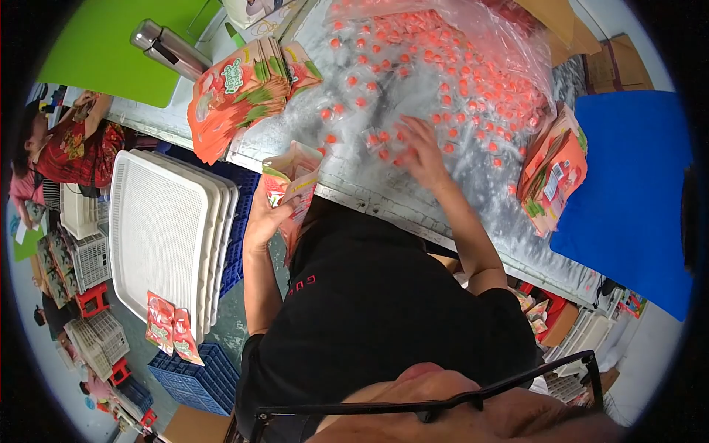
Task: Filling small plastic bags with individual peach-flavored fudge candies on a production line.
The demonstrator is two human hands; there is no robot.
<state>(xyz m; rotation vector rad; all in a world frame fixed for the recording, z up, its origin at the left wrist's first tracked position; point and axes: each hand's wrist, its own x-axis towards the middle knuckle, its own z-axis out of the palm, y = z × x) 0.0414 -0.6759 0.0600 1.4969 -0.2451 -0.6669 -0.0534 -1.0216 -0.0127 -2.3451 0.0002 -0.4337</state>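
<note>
My left hand (264, 218) is wrapped round an orange-and-pink printed pouch (299, 171), held upright in front of the table edge with its mouth spread apart. Over the table, my right hand (425, 153) reaches down to small clear packets with red-orange centres (384, 139), its fingers partly blurred. Whether a packet is between those fingers I cannot make out. Many more such packets (473, 81) lie heaped across the far right of the metal table, spilling from a big clear plastic bag (509, 44).
Flat pouches are stacked at the table's left (240, 96) and right (557, 173). A steel flask (170, 48) lies behind the left stack. Stacked white trays (159, 229) stand at my left, two filled pouches (173, 328) on top. A blue panel (628, 192) borders the right. Co-workers sit far left.
</note>
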